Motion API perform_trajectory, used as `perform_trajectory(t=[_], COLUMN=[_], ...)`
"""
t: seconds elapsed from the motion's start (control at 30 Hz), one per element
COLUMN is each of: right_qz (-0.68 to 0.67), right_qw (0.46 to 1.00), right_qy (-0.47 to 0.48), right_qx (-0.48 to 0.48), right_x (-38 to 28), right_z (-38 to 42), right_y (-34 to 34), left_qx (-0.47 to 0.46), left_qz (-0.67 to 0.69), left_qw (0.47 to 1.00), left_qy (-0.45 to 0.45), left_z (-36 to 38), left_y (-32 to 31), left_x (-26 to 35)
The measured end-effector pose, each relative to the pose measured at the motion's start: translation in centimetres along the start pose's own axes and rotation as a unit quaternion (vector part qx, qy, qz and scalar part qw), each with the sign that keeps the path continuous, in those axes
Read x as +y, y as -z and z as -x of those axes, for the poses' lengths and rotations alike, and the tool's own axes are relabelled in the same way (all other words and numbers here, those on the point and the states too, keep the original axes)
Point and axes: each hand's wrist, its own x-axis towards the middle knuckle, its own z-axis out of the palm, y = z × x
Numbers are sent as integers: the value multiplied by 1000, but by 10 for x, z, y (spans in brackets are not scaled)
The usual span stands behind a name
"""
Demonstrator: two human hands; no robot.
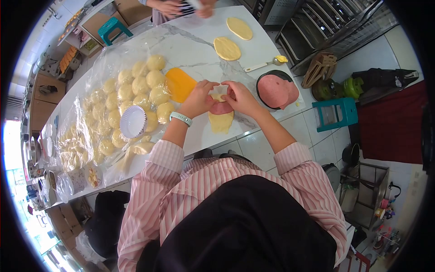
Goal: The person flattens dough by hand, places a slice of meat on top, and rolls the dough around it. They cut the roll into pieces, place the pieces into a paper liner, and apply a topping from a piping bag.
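- The marble counter (199, 45) carries the work; the flattened dough piece (220, 121) lies near its front edge, straight ahead of the person, with a pink filling lump (220, 108) on its upper half.
- To the left, a plastic sheet (90, 72) covers many dough balls (140, 86), with a white paper cup (132, 121) resting on them; these sit well apart from the fold and need no touching.
- The dark bowl of pink paste (275, 89) stands just right of the hands, a spoon (265, 65) beyond it.
- Judging from the pose, the fold goes best with the far edge drawn evenly over the filling and sealed without squeezing paste out at the sides.
- Both forearms reach forward, wrists meeting over the dough.
- The left hand (198, 99) curls its fingers narrowly, pinching the dough's upper rim.
- The right hand (240, 97) mirrors it, fingertips pinched on the same rim, touching the left.
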Motion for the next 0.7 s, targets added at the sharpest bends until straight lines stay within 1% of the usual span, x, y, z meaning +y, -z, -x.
perform_trajectory(t=[0.03, 0.13, 0.2, 0.23, 0.33, 0.4, 0.43, 0.53, 0.63, 0.7], right_qz=[33, 96, 14, -27, -9, 2, 8, -15, -25, -4], right_qw=[999, 987, 998, 997, 998, 992, 988, 981, 997, 998], right_qy=[15, 129, 61, 26, 58, 123, 155, 192, 75, 40], right_qx=[16, 23, -33, -62, -22, 2, 14, 12, -12, 41], right_x=[2, 10, 7, 2, 4, 4, 2, -6, -11, -22], right_z=[-1, 3, 8, 12, 26, 40, 46, 63, 60, 41], right_y=[-2, 1, 5, 6, 0, -4, -5, -2, 0, -3], left_qx=[23, -2, -56, -82, -100, -34, 0, 6, -27, 32], left_qz=[-43, -16, 62, 101, 134, 113, 101, 111, 137, 73], left_qw=[998, 997, 995, 985, 975, 993, 994, 992, 981, 994], left_qy=[-44, -74, 52, 116, 148, 17, -49, -52, 135, 70], left_z=[2, 7, 11, 13, 22, 36, 42, 64, 58, 43], left_y=[-1, 1, 5, 8, 8, 1, 0, 1, 2, 1], left_x=[-4, -8, -1, 5, 9, 3, 4, 18, 27, 32])
